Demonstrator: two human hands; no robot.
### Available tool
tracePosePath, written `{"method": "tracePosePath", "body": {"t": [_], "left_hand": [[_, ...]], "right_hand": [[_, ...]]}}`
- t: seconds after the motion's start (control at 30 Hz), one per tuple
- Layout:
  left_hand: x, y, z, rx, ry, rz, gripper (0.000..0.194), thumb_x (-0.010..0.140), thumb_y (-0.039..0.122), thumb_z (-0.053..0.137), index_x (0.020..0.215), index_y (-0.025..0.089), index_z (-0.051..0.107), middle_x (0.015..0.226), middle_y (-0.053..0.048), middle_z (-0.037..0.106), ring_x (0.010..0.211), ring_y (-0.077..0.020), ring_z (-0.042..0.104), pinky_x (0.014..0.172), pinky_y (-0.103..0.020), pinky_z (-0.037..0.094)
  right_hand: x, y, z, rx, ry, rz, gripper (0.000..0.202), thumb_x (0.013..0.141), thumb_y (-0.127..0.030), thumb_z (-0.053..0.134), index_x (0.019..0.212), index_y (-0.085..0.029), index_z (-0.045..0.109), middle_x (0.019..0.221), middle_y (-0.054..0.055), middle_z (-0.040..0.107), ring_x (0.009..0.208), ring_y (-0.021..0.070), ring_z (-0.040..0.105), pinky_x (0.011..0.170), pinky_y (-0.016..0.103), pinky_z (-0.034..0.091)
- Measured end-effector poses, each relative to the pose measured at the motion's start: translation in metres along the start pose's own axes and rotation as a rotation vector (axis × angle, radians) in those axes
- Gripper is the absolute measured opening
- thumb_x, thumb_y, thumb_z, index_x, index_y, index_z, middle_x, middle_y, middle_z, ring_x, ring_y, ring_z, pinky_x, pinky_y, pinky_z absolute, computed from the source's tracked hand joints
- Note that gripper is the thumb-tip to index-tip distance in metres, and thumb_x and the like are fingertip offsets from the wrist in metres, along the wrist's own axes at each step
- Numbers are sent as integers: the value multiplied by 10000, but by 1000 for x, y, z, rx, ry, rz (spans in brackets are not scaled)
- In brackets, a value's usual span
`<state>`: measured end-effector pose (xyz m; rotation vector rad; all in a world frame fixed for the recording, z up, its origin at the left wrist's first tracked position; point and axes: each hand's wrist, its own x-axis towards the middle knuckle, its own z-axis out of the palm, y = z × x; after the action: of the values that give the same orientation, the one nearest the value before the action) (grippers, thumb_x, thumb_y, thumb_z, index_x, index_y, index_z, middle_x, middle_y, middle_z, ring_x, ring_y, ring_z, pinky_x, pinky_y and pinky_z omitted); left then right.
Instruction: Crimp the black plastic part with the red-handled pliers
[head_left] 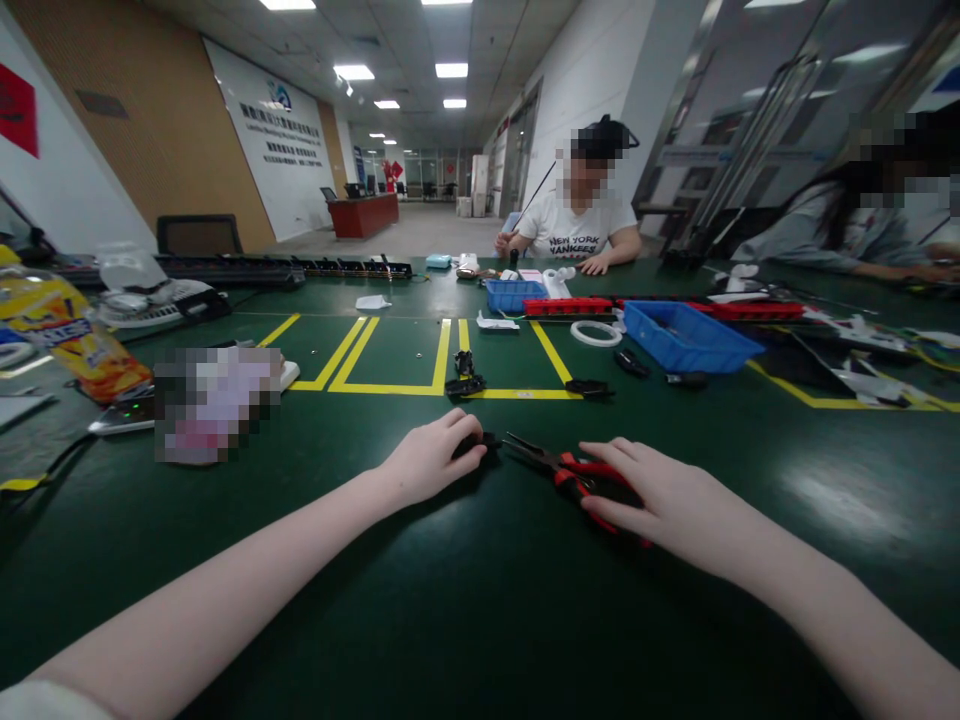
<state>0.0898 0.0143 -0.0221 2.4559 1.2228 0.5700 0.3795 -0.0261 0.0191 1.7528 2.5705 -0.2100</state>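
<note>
My left hand (439,458) is closed round a small black part (491,441), which pokes out to the right of its fingertips. My right hand (637,490) grips red-and-black needle-nose pliers (574,475) by the handles. The jaws are slightly apart and point left, close to the black part; whether they touch it I cannot tell. Just beyond my left hand, small black parts (465,375) lie at the yellow tape, and another black piece (589,388) rests at a tape corner to the right.
Farther back are a blue bin (690,335), a smaller blue bin (514,294), a white ring (596,333) and red strips (568,307). A yellow-labelled bottle (75,330) stands left. A person (581,225) sits across the green table (390,620); another is at right.
</note>
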Motion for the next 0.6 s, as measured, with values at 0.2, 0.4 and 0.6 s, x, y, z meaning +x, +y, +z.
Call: {"method": "tracePosePath", "body": {"t": [0.2,0.4,0.6], "left_hand": [[4,2,0,-8,-3,-32,202,945,397,454,968,210,527,1002,-22,541,783,-160,583,645,-285,483],[7,9,7,135,0,-83,207,929,411,489,973,210,515,992,-30,554,774,-192,600,625,-306,472],[2,3,8,45,-6,-59,309,868,514,577,923,215,521,940,4,597,782,-179,598,637,-283,461]], "right_hand": [[-1,-3,16,-87,164,-13,590,761,-596,545,1177,-183,603,1055,152,642,886,300,643,638,408,563],[7,8,24,-210,231,162,339,732,-401,581,975,-166,600,936,173,633,807,328,626,555,420,519],[15,7,21,-152,294,110,336,776,-415,543,1017,-184,575,967,132,629,847,295,615,618,399,507]]}}
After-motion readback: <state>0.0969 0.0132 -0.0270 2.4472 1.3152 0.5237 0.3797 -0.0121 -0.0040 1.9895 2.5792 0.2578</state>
